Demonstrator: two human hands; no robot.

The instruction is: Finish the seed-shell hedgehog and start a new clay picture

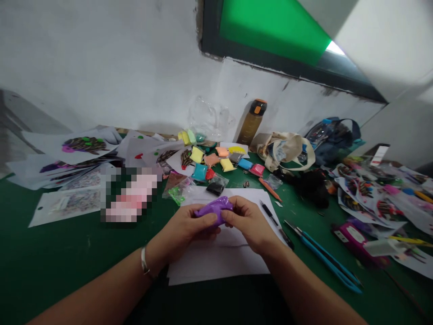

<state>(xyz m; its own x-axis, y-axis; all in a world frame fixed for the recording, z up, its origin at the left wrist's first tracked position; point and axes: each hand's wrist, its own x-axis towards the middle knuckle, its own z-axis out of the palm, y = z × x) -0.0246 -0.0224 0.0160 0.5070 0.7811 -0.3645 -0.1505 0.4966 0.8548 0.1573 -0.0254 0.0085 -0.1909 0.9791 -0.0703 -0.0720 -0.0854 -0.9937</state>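
Note:
Between my two hands is a shiny purple packet of modelling clay (214, 208), held over white paper sheets (216, 257). My left hand (189, 224) grips its left end, the thumb lying along the front. On the other end, my right hand (246, 220) pinches the wrapper between thumb and fingers. A black pen (275, 222) lies on the paper close to my right hand. Blue tweezers (326, 255) rest on the green table farther right. Just beyond the packet sits a black clay packet (217, 184).
Several coloured clay packets (226, 164) are scattered ahead, with a brown bottle (252, 122) behind them. Decorated paper sheets (84, 146) pile up at left. A cloth bag (287, 151), a black bundle (313, 185) and a magenta device (355, 239) occupy the right side.

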